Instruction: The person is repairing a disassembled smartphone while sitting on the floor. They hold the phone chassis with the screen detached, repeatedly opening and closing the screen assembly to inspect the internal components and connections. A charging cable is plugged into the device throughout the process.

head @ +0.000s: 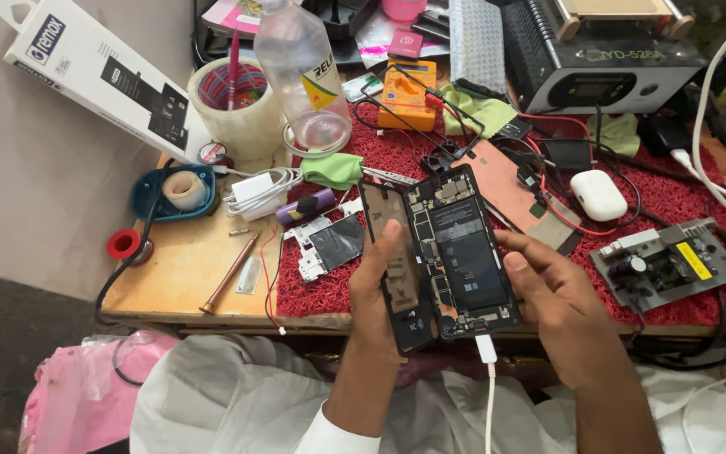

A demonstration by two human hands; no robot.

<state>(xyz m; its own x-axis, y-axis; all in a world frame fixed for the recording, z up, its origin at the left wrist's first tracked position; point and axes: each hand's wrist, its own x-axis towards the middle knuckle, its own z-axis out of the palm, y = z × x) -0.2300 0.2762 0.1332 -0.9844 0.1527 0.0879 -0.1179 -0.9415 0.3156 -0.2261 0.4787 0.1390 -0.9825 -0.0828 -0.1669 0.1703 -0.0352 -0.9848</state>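
An opened phone [464, 252] with its battery and circuit boards bare is held over the front edge of the table. A detached dark back panel [390, 261] rests against its left side. My left hand [376, 294] grips both from the left, thumb on the panel. My right hand [556, 294] supports the right edge, thumb pressing near the battery. A white charging cable [488, 378] is plugged into the bottom of the phone and hangs down.
A red mat [674, 193] carries a circuit board [665, 265], a white earbud case [598, 195], an orange multimeter [407, 94], a clear bottle [300, 71], phone parts [329, 244] and wires. A black machine [598, 50] stands behind. Tape rolls [237, 105], a screwdriver [230, 273] and a white box [98, 71] lie left.
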